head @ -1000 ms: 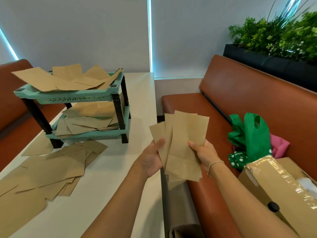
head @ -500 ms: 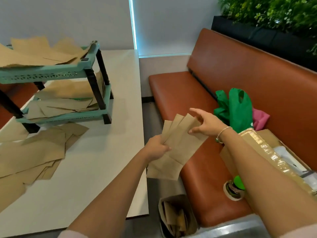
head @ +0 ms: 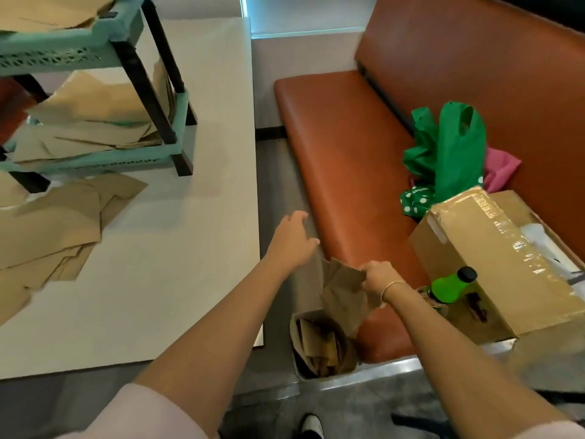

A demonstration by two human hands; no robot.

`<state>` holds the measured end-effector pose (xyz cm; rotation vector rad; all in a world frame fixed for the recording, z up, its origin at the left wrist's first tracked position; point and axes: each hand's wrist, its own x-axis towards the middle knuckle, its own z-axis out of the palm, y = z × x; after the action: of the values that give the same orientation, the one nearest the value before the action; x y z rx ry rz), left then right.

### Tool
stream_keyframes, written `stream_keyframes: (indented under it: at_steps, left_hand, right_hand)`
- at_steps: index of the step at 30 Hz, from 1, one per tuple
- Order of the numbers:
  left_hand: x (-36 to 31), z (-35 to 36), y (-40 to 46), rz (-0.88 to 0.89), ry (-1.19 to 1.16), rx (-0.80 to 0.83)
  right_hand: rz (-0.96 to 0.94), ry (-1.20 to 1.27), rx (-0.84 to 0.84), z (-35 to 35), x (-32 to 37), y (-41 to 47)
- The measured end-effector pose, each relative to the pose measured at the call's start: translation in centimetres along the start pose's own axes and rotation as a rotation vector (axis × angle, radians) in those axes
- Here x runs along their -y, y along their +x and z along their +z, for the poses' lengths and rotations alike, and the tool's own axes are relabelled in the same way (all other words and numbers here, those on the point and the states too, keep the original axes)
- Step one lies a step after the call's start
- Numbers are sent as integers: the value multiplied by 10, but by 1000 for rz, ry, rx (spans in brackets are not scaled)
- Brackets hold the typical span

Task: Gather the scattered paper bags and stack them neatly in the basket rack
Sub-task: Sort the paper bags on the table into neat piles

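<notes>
My right hand (head: 376, 275) grips a small bundle of brown paper bags (head: 345, 293) low over the gap between table and bench. My left hand (head: 292, 240) hovers just left of it, fingers relaxed, holding nothing. Directly below stands an open paper bag on the floor (head: 319, 343) with more folded bags inside. The teal two-tier basket rack (head: 95, 45) stands on the table at the upper left, with loose bags on both tiers. More brown bags (head: 57, 223) lie scattered on the table in front of the rack.
The white table (head: 177, 264) ends just left of my hands. An orange bench (head: 348, 153) on the right carries a cardboard box (head: 493, 264), a green bottle (head: 449, 286), and green (head: 449, 153) and pink cloth bags. My shoe shows on the grey floor.
The bundle has passed from my left hand to my right hand and dropped lower, toward the floor bag. My left hand let go and opened. My view tilted downward.
</notes>
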<state>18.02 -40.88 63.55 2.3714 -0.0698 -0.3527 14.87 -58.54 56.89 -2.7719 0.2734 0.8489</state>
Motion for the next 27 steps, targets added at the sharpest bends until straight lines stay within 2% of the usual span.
stream_keyframes:
  at_steps: [7, 14, 17, 23, 27]
  left_hand:
    - [19, -2, -4, -6, 10, -70]
    - [23, -12, -11, 6, -26, -61]
    - [19, -29, -15, 16, -44, -75]
    - [32, -86, -22, 15, -29, -179]
    - [55, -126, -24, -53, -38, -261]
  right_hand:
    - [49, 163, 157, 84, 1, 9]
    - [-51, 61, 149, 53, 34, 20]
    - [-131, 15, 80, 17, 61, 20]
    - [-200, 123, -245, -66, 131, 3]
    - [-324, 137, -326, -100, 186, -15]
